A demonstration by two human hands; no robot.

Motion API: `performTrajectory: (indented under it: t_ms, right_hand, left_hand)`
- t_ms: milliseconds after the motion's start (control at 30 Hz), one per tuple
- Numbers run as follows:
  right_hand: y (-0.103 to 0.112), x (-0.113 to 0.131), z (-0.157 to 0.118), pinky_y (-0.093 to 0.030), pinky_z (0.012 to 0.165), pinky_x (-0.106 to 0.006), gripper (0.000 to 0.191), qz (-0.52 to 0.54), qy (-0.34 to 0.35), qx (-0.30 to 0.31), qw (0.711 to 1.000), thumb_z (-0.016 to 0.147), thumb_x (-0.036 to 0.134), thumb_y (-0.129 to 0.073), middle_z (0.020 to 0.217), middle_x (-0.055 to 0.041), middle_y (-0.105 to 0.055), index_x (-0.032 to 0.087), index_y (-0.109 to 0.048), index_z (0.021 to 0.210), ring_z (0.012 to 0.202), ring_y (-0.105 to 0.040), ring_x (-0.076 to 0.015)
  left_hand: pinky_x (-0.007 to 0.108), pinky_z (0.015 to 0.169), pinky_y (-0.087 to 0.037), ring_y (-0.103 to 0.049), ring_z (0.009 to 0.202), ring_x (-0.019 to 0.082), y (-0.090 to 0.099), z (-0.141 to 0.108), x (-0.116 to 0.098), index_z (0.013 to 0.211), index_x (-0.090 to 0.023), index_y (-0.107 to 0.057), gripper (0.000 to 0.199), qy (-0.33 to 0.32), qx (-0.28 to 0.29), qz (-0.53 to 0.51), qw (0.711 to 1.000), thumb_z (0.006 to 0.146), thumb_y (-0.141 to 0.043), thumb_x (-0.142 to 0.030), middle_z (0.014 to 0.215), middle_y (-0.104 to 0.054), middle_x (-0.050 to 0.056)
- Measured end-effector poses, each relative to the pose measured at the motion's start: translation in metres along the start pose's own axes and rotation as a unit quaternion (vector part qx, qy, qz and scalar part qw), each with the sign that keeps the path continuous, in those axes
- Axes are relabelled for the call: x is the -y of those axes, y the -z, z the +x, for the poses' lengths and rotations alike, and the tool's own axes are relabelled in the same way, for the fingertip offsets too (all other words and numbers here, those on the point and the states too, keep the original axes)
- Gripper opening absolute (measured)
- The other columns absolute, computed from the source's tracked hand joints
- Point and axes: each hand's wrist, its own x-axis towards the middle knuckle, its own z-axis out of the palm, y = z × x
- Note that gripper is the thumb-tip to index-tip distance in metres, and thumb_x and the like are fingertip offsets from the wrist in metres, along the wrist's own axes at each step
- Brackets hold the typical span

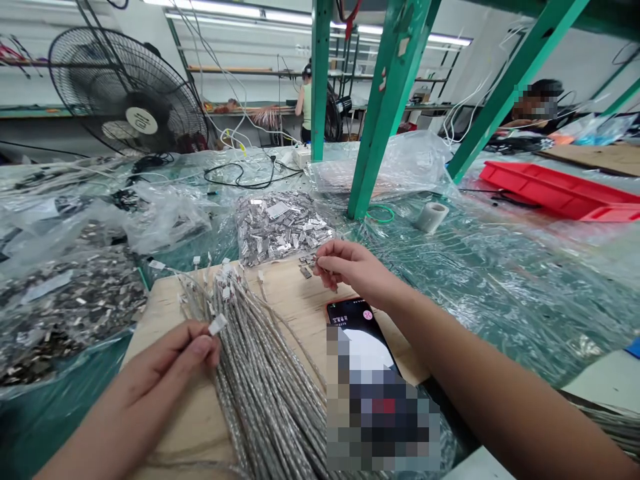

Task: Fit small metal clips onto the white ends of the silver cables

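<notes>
My left hand [187, 353] pinches a cable end with a white connector [218, 325] between thumb and forefinger. Beside it, a thick bundle of grey braided cables [270, 373] with white ends lies on a wooden board [170, 400]. My right hand [347, 263] is closed at the fingertips, over the board's far edge. A small metal shell shows at those fingertips, partly hidden. A few loose metal shells [305, 271] lie just below them. Under my right wrist is a phone [370, 333] with its screen lit.
Behind the board lies a clear bag of metal shells [280, 227]; a larger bag of metal parts [65, 313] is at left. Green posts [380, 113] rise from the plastic-covered table [480, 267]. A red tray [560, 190], a clear roll [433, 217] and a fan [130, 100] stand farther off.
</notes>
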Motion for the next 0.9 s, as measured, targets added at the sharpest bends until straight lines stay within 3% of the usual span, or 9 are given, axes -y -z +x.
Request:
performTrajectory:
  t_ms: [67,233,333,433,500,667,767,900]
  right_hand:
    - [-0.004,0.001,-0.003,-0.040,0.048,-0.023,0.007,-0.001,-0.003,0.011,1.000,0.079,0.021,-0.058,0.066,0.0021,-0.058,0.017,-0.056,0.085,0.050,-0.049,-0.0085]
    - [-0.013,0.003,-0.012,-0.041,0.049,-0.023,0.005,0.020,-0.032,0.065,0.997,0.080,0.018,-0.054,0.071,0.0008,-0.058,0.017,-0.056,0.084,0.052,-0.050,-0.0085]
    - [-0.018,0.006,-0.017,-0.039,0.048,-0.023,0.004,0.030,-0.038,0.097,0.994,0.081,0.018,-0.052,0.074,-0.0008,-0.060,0.018,-0.055,0.084,0.053,-0.049,-0.0091]
    - [-0.021,0.009,-0.022,-0.037,0.049,-0.023,0.010,0.021,-0.029,0.100,0.994,0.084,0.019,-0.050,0.065,0.0016,-0.051,0.017,-0.059,0.087,0.055,-0.044,-0.0098]
    - [-0.022,0.011,-0.024,-0.036,0.050,-0.023,0.013,0.004,-0.028,0.099,0.995,0.086,0.025,-0.052,0.063,0.0028,-0.045,0.017,-0.062,0.088,0.056,-0.041,-0.0101]
    - [-0.024,0.014,-0.027,-0.035,0.051,-0.023,0.022,-0.054,-0.018,0.104,0.993,0.087,0.038,-0.059,0.061,0.0039,-0.045,0.017,-0.061,0.082,0.054,-0.041,-0.0093]
    - [-0.024,0.014,-0.026,-0.034,0.052,-0.023,0.026,-0.047,-0.014,0.123,0.991,0.091,0.038,-0.052,0.056,0.0038,-0.048,0.015,-0.064,0.086,0.052,-0.043,-0.0090]
    - [-0.024,0.012,-0.025,-0.031,0.047,-0.022,0.027,0.001,-0.030,0.162,0.986,0.091,0.039,-0.052,0.062,0.0030,-0.052,0.015,-0.063,0.094,0.048,-0.042,-0.0076]
  left_hand:
    - [0.022,0.072,-0.049,-0.061,0.081,0.018,-0.006,-0.001,-0.005,0.091,-0.026,-0.058,0.033,-0.010,0.037,-0.029,0.999,0.092,-0.038,-0.053,0.080,-0.063,-0.001]
    - [0.020,0.075,-0.050,-0.064,0.087,0.017,-0.016,-0.006,-0.006,0.112,-0.028,-0.055,0.032,-0.021,-0.010,-0.023,0.999,0.091,-0.045,-0.051,0.090,-0.068,-0.001]
    - [0.021,0.075,-0.051,-0.065,0.086,0.017,-0.016,-0.006,-0.008,0.110,-0.027,-0.058,0.033,-0.028,-0.009,-0.013,0.999,0.092,-0.045,-0.051,0.090,-0.069,0.000]
    - [0.022,0.072,-0.052,-0.067,0.085,0.018,-0.011,-0.004,-0.015,0.110,-0.028,-0.059,0.034,-0.020,-0.007,-0.004,1.000,0.092,-0.044,-0.052,0.091,-0.070,0.001]
    - [0.023,0.069,-0.052,-0.067,0.084,0.018,-0.007,-0.002,-0.021,0.113,-0.029,-0.058,0.034,-0.022,-0.015,0.003,1.000,0.092,-0.043,-0.052,0.091,-0.071,0.000]
    - [0.022,0.069,-0.053,-0.067,0.088,0.017,0.001,0.001,-0.046,0.113,-0.030,-0.058,0.028,-0.071,0.006,0.019,0.997,0.093,-0.047,-0.047,0.097,-0.070,-0.001]
    - [0.021,0.063,-0.052,-0.067,0.081,0.016,-0.003,0.006,-0.062,0.108,-0.031,-0.061,0.024,-0.113,0.016,0.029,0.993,0.094,-0.046,-0.043,0.090,-0.071,-0.003]
    - [0.021,0.066,-0.051,-0.067,0.080,0.015,-0.019,0.016,-0.067,0.104,-0.029,-0.062,0.020,-0.147,-0.025,0.042,0.988,0.095,-0.046,-0.037,0.092,-0.071,-0.003]
